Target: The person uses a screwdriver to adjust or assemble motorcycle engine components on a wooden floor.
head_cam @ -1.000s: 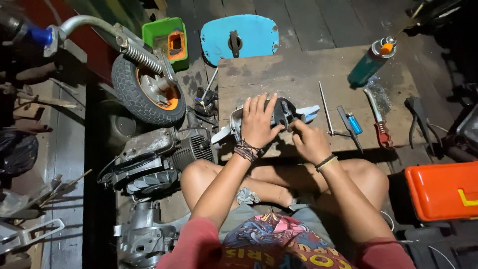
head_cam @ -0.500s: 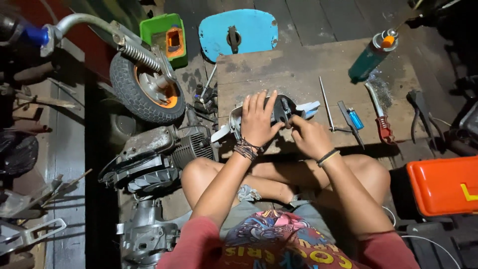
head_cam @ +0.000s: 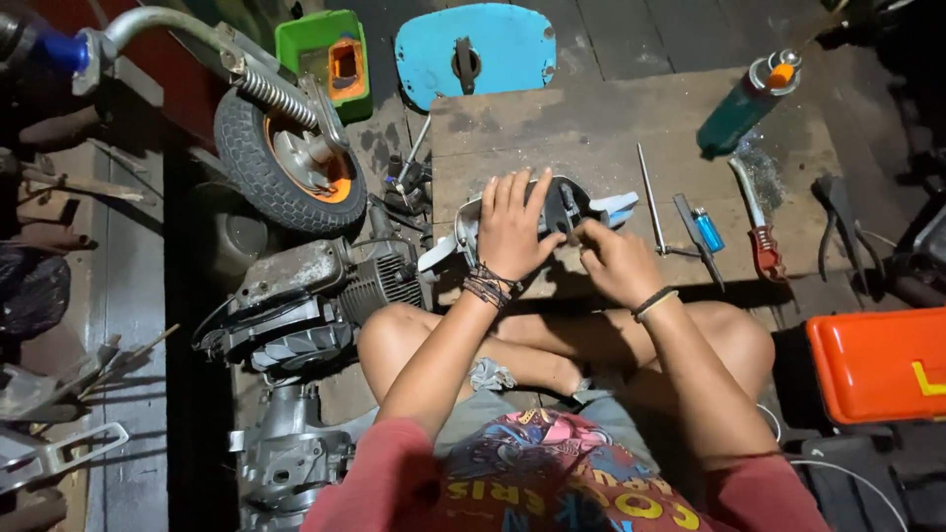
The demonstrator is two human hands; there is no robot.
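The person sat cross-legged on the floor with a low wooden board serving as a table just beyond the knees, so the work lay within easy reach of both arms. The left hand lay flat with fingers spread over a pale metal housing near the board's near edge, pressing it down, apparently to keep it from shifting; that grip was not closed around the part but lay splayed on top. The right hand was pinched at the housing's middle, fingertips drawn together on something too small to identify, so what that grip actually held cannot be told.

Tools lay in a row to the right, probably set there for the working hand: a thin metal rod, a blue lighter, a red-handled tool and dark pliers. A green spray can lay tilted at the far right of the board.

To the left, a small wheel on a sprung fork stood beside a finned engine. A blue panel and a green box lay farther off.

Most of the housing was covered by the hands. An orange case was cut off at the right edge, and the left margin was too dark to read.
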